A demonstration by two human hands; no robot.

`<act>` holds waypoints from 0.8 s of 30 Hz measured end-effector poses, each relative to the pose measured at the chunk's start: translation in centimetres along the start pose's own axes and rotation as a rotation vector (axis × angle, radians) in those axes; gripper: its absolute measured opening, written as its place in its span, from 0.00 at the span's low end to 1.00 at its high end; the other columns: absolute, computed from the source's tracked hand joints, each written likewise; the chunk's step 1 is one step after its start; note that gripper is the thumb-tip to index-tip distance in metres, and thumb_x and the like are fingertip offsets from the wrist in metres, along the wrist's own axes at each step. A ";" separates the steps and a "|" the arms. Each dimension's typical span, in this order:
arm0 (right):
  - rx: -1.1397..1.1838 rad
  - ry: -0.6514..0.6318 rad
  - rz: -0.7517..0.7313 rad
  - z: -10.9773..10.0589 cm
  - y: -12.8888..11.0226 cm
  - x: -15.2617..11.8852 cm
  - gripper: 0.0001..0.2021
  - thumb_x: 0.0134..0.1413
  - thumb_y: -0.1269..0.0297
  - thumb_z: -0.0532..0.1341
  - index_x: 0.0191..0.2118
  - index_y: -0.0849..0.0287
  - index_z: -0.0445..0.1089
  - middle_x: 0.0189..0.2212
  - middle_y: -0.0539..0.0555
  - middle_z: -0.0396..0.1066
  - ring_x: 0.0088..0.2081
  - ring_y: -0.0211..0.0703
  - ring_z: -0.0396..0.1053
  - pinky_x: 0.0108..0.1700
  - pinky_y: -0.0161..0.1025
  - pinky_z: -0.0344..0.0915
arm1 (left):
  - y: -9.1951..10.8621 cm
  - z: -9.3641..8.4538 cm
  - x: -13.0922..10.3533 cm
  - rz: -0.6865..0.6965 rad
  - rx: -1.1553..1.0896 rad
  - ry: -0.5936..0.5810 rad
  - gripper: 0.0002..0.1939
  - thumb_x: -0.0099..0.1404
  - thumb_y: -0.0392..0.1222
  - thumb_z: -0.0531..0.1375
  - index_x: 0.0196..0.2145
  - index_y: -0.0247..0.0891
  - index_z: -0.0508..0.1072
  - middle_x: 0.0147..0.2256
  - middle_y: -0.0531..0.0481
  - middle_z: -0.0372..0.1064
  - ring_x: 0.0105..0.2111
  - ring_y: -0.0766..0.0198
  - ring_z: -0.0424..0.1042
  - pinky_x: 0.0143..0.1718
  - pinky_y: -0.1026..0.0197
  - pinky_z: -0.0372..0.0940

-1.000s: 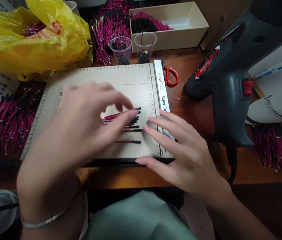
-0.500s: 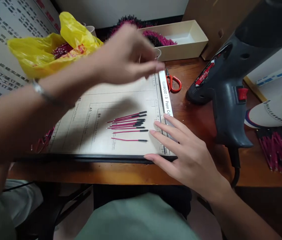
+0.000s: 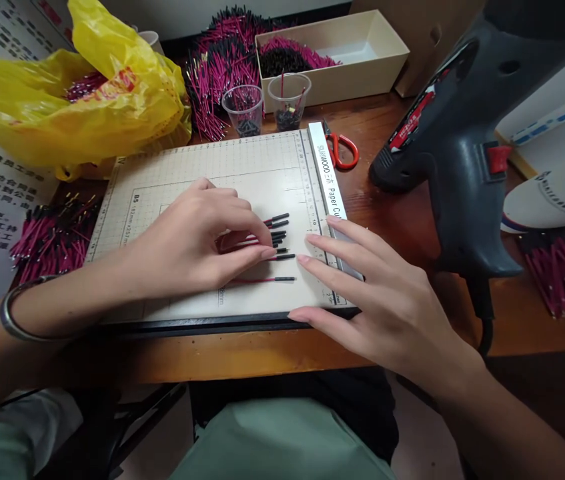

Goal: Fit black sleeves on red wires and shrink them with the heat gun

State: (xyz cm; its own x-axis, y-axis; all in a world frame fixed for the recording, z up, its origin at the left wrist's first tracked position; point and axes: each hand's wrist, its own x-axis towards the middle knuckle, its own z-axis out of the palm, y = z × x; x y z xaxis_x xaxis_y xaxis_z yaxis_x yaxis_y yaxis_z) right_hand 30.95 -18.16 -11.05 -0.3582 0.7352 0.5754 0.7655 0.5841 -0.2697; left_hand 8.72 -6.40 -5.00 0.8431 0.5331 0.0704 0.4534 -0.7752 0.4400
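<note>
On the paper cutter's pale board [image 3: 257,157] lies a row of thin red wires with black sleeved ends [image 3: 281,218], pointing right. My left hand [image 3: 202,237] is over the row, thumb and forefinger closed around a wire near its black end; the fingers hide most of the row. One separate wire [image 3: 285,279] lies nearer the front edge. My right hand [image 3: 382,300] rests with spread fingers across the cutter's right rail [image 3: 325,170], its fingertips close to the black ends and holding nothing.
Behind the board stand two clear plastic cups [image 3: 243,110] with small black pieces and a cardboard tray [image 3: 362,83] of wires. Orange-handled scissors [image 3: 345,152] and a heat gun [image 3: 455,160] are to the right. A yellow plastic bag [image 3: 127,127] and a wire bundle [image 3: 52,233] are at left.
My left hand has come down from above the cups to the wires, and its thumb and forefinger have closed there. My right hand has stayed at the rail. The view has shifted slightly.
</note>
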 end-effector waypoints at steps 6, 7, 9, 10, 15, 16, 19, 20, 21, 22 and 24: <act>-0.023 0.086 0.005 -0.4 -0.5 0.2 0.11 0.60 0.67 0.69 0.47 0.58 0.74 0.41 0.56 0.80 0.49 0.52 0.77 0.51 0.52 0.78 | -0.1 0.1 -1.0 -0.011 -0.011 -0.007 0.13 0.69 0.46 0.57 0.31 0.45 0.79 0.27 0.58 0.76 0.26 0.66 0.67 0.39 0.57 0.54; -0.017 0.077 0.019 -0.7 -0.8 0.5 0.09 0.60 0.69 0.69 0.46 0.57 0.74 0.37 0.54 0.79 0.44 0.48 0.77 0.47 0.49 0.77 | -0.2 0.1 -1.1 -0.009 -0.014 0.001 0.13 0.70 0.46 0.57 0.31 0.45 0.79 0.27 0.58 0.75 0.26 0.66 0.67 0.40 0.57 0.54; 0.001 0.028 0.045 -1.0 -1.3 1.1 0.07 0.62 0.69 0.67 0.44 0.57 0.74 0.34 0.50 0.77 0.38 0.42 0.73 0.42 0.45 0.72 | -0.6 0.4 -1.1 0.003 -0.020 0.017 0.13 0.70 0.44 0.57 0.31 0.43 0.79 0.26 0.58 0.74 0.26 0.67 0.67 0.40 0.57 0.54; 0.009 0.009 0.052 -1.2 -1.5 1.5 0.05 0.62 0.69 0.67 0.44 0.57 0.74 0.33 0.50 0.76 0.37 0.41 0.72 0.41 0.45 0.69 | -0.8 0.5 -1.0 0.011 -0.025 0.030 0.12 0.70 0.44 0.57 0.31 0.43 0.78 0.26 0.58 0.74 0.26 0.67 0.67 0.40 0.57 0.54; 0.093 -0.029 0.104 -0.6 -1.6 2.4 0.01 0.63 0.69 0.66 0.40 0.58 0.75 0.32 0.49 0.74 0.36 0.41 0.68 0.38 0.43 0.62 | -1.9 0.9 -0.9 0.072 -0.052 0.098 0.12 0.72 0.44 0.58 0.32 0.40 0.78 0.26 0.57 0.73 0.26 0.67 0.66 0.39 0.58 0.52; 0.105 -0.044 0.113 -0.4 -1.5 2.5 0.01 0.63 0.70 0.66 0.40 0.58 0.75 0.31 0.48 0.73 0.35 0.41 0.67 0.38 0.43 0.61 | -2.0 0.9 -1.0 0.088 -0.051 0.100 0.12 0.72 0.43 0.58 0.33 0.39 0.78 0.27 0.57 0.73 0.27 0.67 0.66 0.39 0.58 0.52; 0.096 -0.093 0.125 0.0 -1.3 2.5 0.04 0.63 0.72 0.65 0.37 0.56 0.75 0.29 0.47 0.71 0.34 0.40 0.65 0.38 0.43 0.58 | -2.0 0.9 -1.3 0.146 -0.052 0.116 0.10 0.72 0.42 0.59 0.34 0.39 0.79 0.30 0.56 0.74 0.29 0.67 0.67 0.39 0.58 0.52; 0.084 -0.107 0.123 0.1 -1.3 2.5 0.05 0.63 0.72 0.64 0.36 0.56 0.75 0.29 0.47 0.71 0.34 0.40 0.65 0.39 0.43 0.58 | -2.0 0.8 -1.4 0.164 -0.058 0.124 0.10 0.72 0.42 0.60 0.34 0.39 0.79 0.31 0.55 0.75 0.30 0.66 0.68 0.39 0.58 0.52; 0.071 -0.115 0.116 0.2 -1.2 2.5 0.05 0.64 0.72 0.64 0.36 0.56 0.74 0.29 0.47 0.71 0.35 0.40 0.65 0.39 0.43 0.58 | -1.9 0.9 -1.5 0.179 -0.062 0.128 0.10 0.73 0.42 0.60 0.35 0.38 0.79 0.33 0.55 0.76 0.32 0.65 0.70 0.39 0.57 0.52; 0.060 -0.113 0.102 0.2 -1.2 2.6 0.04 0.65 0.71 0.64 0.37 0.57 0.74 0.30 0.47 0.71 0.35 0.40 0.66 0.40 0.43 0.58 | -1.8 0.9 -1.6 0.194 -0.064 0.129 0.11 0.73 0.43 0.60 0.35 0.38 0.79 0.35 0.54 0.76 0.34 0.65 0.71 0.40 0.57 0.52; 0.014 -0.064 0.061 0.3 -1.3 2.5 0.04 0.66 0.71 0.63 0.38 0.57 0.72 0.30 0.48 0.71 0.36 0.40 0.68 0.40 0.43 0.60 | -1.7 1.0 -1.7 0.233 -0.058 0.130 0.12 0.73 0.46 0.60 0.37 0.38 0.79 0.37 0.52 0.77 0.37 0.63 0.72 0.41 0.56 0.52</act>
State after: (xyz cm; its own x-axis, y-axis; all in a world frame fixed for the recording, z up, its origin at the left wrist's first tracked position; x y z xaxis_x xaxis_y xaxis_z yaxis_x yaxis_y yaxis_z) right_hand 28.89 -16.97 -9.45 -0.3450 0.7895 0.5077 0.7794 0.5423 -0.3138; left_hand 6.83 -6.36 -6.73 0.8768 0.3847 0.2884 0.2310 -0.8631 0.4491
